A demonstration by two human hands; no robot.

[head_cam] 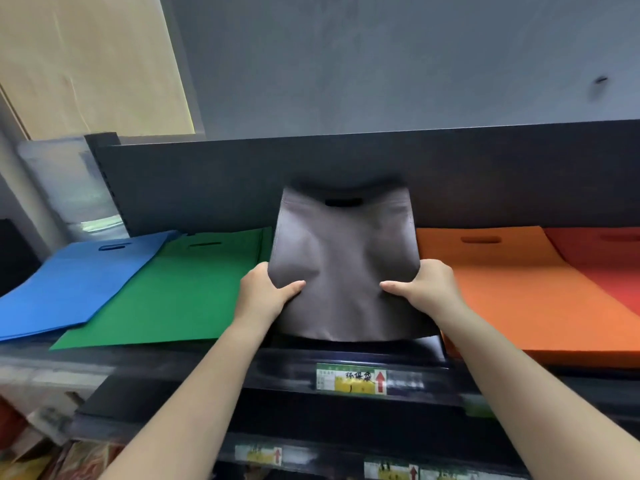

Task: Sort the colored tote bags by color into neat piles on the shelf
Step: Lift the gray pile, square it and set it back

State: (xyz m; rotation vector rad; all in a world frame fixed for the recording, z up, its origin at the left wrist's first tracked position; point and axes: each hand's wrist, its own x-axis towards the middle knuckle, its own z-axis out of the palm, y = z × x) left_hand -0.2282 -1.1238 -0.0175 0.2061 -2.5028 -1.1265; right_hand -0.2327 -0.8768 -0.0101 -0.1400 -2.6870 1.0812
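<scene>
**Head view: grey bag held up between four coloured piles**

Head camera looks down at a dark shelf (346, 367) where both hands hold one grey tote bag (341, 258) at the middle of the row. The left hand (265, 292) grips the bag's left edge with its thumb laid across the front, and the right hand (427, 289) grips the right edge the same way; each hand is clamped on the fabric. The bag is tilted up off the shelf, its cut-out handle toward the shelf's dark back panel (346, 161), its near edge hanging above another dark bag (427, 346) that lies flat beneath it.

Left of the grey bag lies a green pile (173, 292), touching or just beside it. Further left, a blue pile (65, 289) overlaps the green pile's left edge. To the right lies an orange pile (519, 292), close against the right hand, and a red pile (602, 258) lies over its far right part, cut off by the frame edge.

On the shelf's front rail sits a price label (351, 380) with handwriting and a red arrow. Lower shelves carry similar labels, blurred. A pale wooden board (86, 64) stands behind at upper left.
</scene>
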